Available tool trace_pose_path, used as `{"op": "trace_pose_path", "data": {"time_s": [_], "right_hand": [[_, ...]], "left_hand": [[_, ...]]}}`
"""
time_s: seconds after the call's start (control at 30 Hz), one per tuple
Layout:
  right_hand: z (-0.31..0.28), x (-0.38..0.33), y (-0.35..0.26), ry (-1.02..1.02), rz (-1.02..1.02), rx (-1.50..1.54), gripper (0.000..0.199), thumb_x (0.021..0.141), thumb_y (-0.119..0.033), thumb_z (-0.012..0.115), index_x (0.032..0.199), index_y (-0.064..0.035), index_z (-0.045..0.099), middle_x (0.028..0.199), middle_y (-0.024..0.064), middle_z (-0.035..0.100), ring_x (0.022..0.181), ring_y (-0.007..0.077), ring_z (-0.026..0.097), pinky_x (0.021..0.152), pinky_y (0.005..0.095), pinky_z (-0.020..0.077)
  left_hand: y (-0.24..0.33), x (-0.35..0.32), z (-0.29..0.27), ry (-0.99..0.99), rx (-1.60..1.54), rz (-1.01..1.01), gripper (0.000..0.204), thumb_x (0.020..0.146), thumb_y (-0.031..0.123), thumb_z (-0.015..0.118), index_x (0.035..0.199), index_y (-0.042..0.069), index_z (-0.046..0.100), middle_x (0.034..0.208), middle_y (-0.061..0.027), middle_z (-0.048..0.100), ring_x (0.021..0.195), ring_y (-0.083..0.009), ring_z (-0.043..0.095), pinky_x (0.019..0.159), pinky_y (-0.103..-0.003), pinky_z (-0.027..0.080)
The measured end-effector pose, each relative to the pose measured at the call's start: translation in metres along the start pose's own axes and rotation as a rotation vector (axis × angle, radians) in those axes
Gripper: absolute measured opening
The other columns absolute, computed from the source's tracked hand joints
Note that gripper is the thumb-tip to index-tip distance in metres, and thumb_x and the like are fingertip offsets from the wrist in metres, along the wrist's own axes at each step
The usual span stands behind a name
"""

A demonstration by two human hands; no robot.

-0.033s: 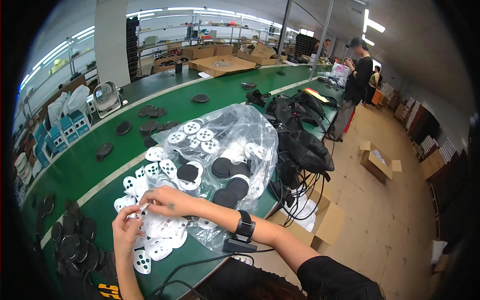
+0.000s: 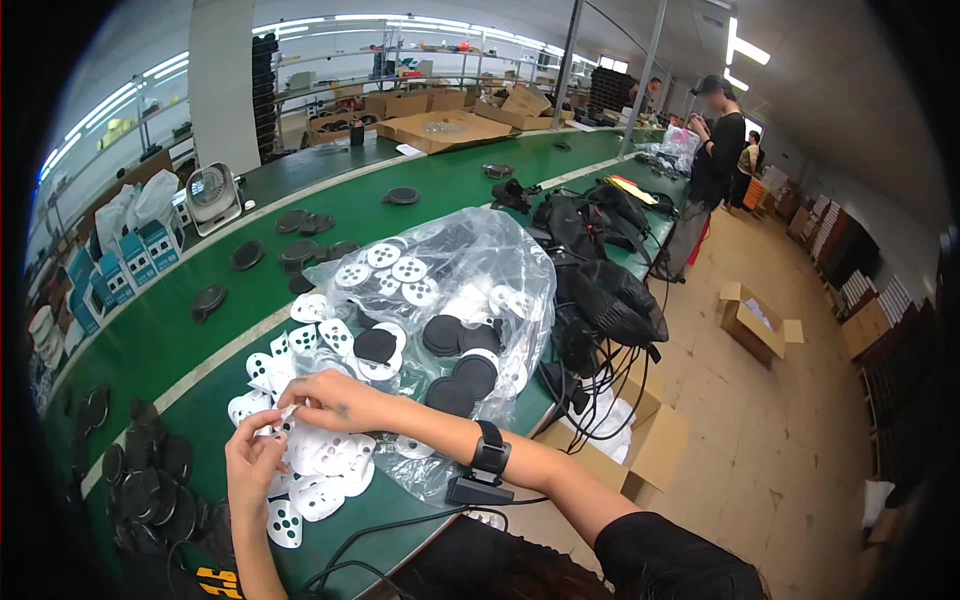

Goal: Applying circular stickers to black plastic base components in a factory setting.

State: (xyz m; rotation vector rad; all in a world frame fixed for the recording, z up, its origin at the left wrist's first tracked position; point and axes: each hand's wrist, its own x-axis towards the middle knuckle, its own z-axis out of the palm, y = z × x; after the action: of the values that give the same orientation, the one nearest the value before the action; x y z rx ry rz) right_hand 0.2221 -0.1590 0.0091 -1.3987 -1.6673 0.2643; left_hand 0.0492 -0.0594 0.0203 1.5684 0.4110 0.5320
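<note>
Over a heap of white sheet pieces with round holes, my two hands meet fingertip to fingertip. My right hand reaches in from the right and pinches a small white piece. My left hand is closed at the same piece, thumb and fingers together; its exact kind is too small to make out. Just beyond lies a clear plastic bag with more white holed pieces. Black round pads lie on and around it.
Black round pads are piled at the near left; others dot the green bench. Black cabled gear sits on the bench's right edge. Open cardboard boxes stand on the floor. A small fan is at the back left; a person stands farther along.
</note>
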Motion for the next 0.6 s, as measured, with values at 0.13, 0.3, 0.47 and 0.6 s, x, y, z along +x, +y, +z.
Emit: {"op": "trace_pose_path", "data": {"time_s": [0.13, 0.3, 0.47, 0.6], "right_hand": [[-0.003, 0.001, -0.002, 0.077, -0.033, 0.072, 0.018, 0.082, -0.014, 0.056, 0.092, 0.0, 0.061, 0.072, 0.011, 0.06, 0.056, 0.0175, 0.056, 0.053, 0.0294, 0.0422], [0.001, 0.003, -0.007, -0.016, 0.144, 0.29, 0.024, 0.086, -0.022, 0.056, 0.09, 0.0017, 0.061, 0.068, 0.0066, 0.058, 0.057, 0.0103, 0.054, 0.052, 0.0271, 0.041], [0.002, 0.002, -0.006, 0.048, 0.017, 0.271, 0.025, 0.082, -0.024, 0.061, 0.085, 0.0, 0.059, 0.061, 0.003, 0.05, 0.057, 0.0086, 0.046, 0.052, 0.0247, 0.0384], [0.006, 0.001, 0.002, 0.006, 0.029, 0.174, 0.027, 0.081, -0.027, 0.061, 0.079, -0.0002, 0.057, 0.059, 0.0028, 0.052, 0.049, 0.0084, 0.054, 0.044, 0.0237, 0.0391]], "left_hand": [[-0.006, 0.002, -0.002, -0.01, 0.093, 0.007, 0.036, 0.076, 0.005, 0.059, 0.111, 0.0, 0.054, 0.095, -0.0052, 0.056, 0.068, -0.0061, 0.052, 0.049, -0.018, 0.043], [-0.005, 0.002, -0.002, 0.076, 0.096, -0.036, 0.032, 0.078, 0.007, 0.059, 0.109, 0.0, 0.054, 0.087, -0.0032, 0.058, 0.065, -0.0056, 0.052, 0.047, -0.018, 0.042], [-0.011, 0.007, -0.008, 0.076, 0.109, -0.05, 0.019, 0.083, 0.012, 0.059, 0.097, 0.001, 0.055, 0.08, -0.0013, 0.059, 0.063, -0.0051, 0.051, 0.047, -0.018, 0.042], [-0.008, 0.004, -0.001, 0.034, 0.051, -0.002, 0.017, 0.084, 0.013, 0.058, 0.095, 0.001, 0.055, 0.08, -0.002, 0.059, 0.063, -0.0051, 0.051, 0.047, -0.018, 0.042]]}}
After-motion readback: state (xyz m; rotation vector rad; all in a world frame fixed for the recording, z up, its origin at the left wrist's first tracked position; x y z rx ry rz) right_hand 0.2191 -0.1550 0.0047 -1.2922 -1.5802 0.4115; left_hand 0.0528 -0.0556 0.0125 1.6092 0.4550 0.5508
